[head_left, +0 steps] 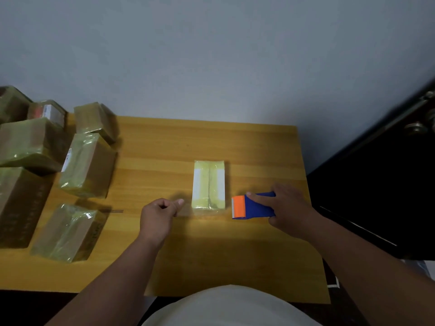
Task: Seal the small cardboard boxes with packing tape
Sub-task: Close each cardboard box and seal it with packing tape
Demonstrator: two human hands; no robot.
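One small box stands on the table, between the curled, empty left hand and the right hand, which grips one tape dispenser. Seven wrapped boxes crowd the table's left edge, some cut off.

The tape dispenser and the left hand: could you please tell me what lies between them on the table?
In the head view, the small taped box stands between the left hand and the blue-and-orange tape dispenser, which the right hand grips.
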